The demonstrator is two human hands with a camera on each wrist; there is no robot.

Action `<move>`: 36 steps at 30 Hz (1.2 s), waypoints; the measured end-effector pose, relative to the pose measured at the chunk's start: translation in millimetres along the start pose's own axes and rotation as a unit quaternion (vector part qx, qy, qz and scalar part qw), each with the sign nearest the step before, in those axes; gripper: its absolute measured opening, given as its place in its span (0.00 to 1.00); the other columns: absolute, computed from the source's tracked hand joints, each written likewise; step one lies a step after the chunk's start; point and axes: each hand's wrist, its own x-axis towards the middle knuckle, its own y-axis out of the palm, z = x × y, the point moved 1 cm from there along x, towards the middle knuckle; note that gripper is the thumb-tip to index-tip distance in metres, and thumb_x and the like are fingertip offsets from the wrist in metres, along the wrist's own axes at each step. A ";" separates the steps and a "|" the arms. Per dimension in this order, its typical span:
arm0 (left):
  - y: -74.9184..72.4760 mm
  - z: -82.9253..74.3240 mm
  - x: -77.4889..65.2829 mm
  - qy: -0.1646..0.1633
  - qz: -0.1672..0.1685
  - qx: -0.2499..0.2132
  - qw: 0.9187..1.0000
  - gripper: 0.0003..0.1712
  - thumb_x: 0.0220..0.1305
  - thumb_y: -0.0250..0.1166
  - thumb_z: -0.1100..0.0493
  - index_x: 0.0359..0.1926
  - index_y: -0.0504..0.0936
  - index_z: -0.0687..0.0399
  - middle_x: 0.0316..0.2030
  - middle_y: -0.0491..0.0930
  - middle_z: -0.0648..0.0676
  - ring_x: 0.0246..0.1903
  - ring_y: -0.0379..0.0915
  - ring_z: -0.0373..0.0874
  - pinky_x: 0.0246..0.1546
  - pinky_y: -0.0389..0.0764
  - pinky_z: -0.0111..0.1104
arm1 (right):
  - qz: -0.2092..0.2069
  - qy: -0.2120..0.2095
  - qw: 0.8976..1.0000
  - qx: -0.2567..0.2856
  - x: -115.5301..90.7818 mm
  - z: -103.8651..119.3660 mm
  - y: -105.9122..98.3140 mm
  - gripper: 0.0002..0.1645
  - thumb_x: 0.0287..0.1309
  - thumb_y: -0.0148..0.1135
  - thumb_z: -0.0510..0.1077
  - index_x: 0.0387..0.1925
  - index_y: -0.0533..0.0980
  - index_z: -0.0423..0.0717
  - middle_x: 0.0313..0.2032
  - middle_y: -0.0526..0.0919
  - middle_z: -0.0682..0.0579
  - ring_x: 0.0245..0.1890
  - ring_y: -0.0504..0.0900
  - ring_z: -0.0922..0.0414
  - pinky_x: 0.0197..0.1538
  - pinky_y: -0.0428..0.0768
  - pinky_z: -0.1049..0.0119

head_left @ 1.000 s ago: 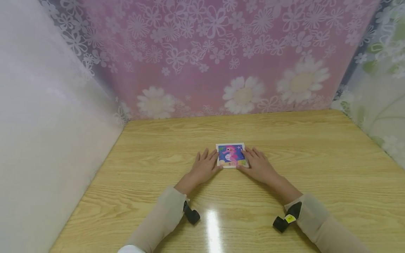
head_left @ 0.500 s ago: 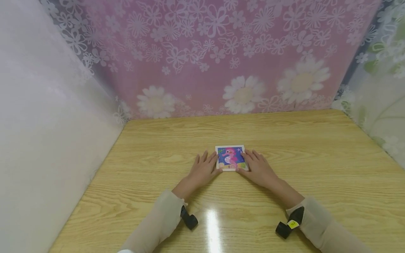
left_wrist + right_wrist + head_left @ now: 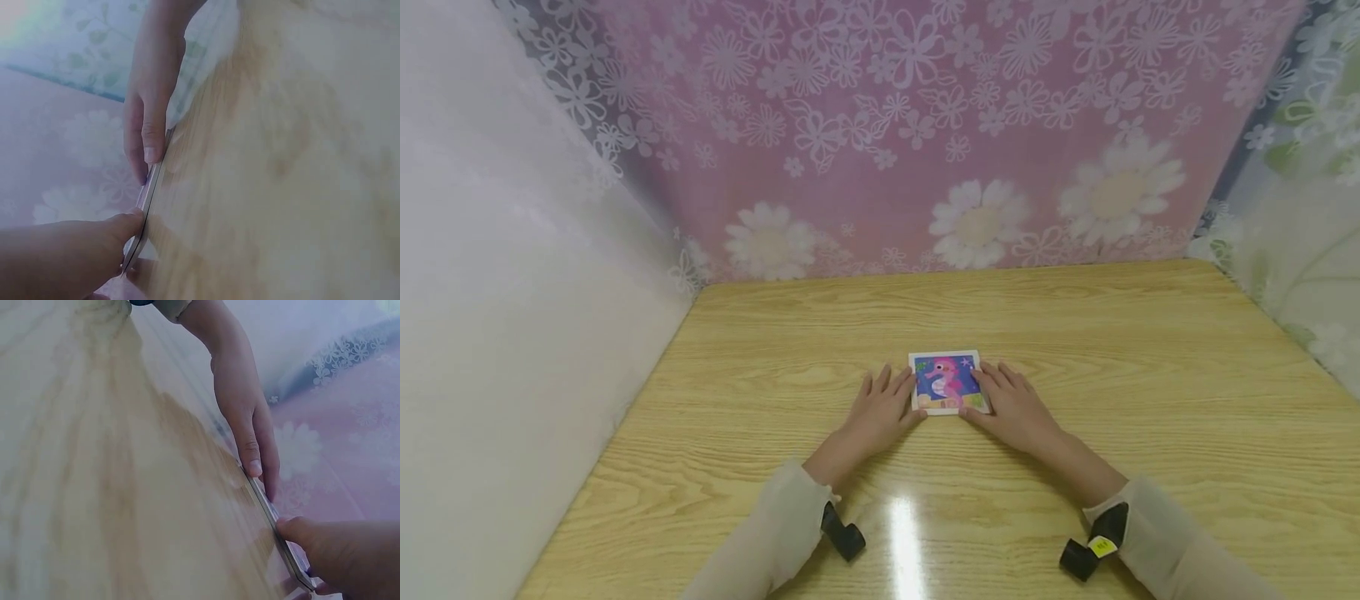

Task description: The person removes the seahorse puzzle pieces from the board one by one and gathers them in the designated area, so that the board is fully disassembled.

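Note:
A small seahorse picture board (image 3: 946, 383), white-bordered with a pink seahorse on blue, lies flat on the wood-grain table. At its left side is my left hand (image 3: 878, 418), fingers extended, index fingertip at the side edge and thumb at the near-left corner. Mirroring it, my right hand (image 3: 1019, 417) has its index fingertip over the right border and its thumb on the near edge. In the left wrist view the board (image 3: 148, 194) shows edge-on as a thin slab between the two hands. The right wrist view shows the same thin edge (image 3: 273, 515).
The wooden table (image 3: 790, 333) reaches back to a pink floral curtain (image 3: 865, 200). A pale wall covering (image 3: 550, 333) borders it on the left and a flowered one (image 3: 1307, 292) on the right. Black wrist cameras (image 3: 846, 537) hang below both forearms.
The picture board has slid a short way across the table toward my body, with both hands moving back together along its sides. Their finger positions stay much the same.

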 end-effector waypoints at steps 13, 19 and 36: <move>-2.9 -4.7 -9.5 -0.004 -0.001 0.007 1.000 0.38 0.67 0.43 0.37 0.70 0.55 0.54 0.68 0.51 0.53 0.67 0.40 0.56 0.63 0.43 0.50 | -0.004 -0.002 1.000 0.003 -7.2 5.9 -0.1 0.42 0.57 0.57 0.60 0.62 0.63 0.32 0.63 0.60 0.34 0.62 0.54 0.35 0.60 0.51 0.39; -4.9 -1.1 -9.8 0.006 -0.007 -0.017 1.000 0.38 0.66 0.45 0.37 0.69 0.58 0.54 0.68 0.54 0.54 0.66 0.42 0.57 0.62 0.44 0.51 | -0.002 -0.001 1.000 0.001 -8.6 6.3 0.5 0.42 0.57 0.57 0.60 0.62 0.63 0.33 0.63 0.60 0.35 0.63 0.54 0.35 0.60 0.52 0.40; -0.7 9.5 -8.0 -0.018 0.017 -0.067 0.997 0.42 0.62 0.46 0.32 0.71 0.52 0.47 0.70 0.46 0.55 0.66 0.32 0.64 0.57 0.36 0.62 | 0.002 0.000 1.000 -0.001 -9.5 6.4 -1.4 0.42 0.57 0.57 0.59 0.61 0.63 0.31 0.63 0.60 0.34 0.63 0.53 0.35 0.60 0.52 0.40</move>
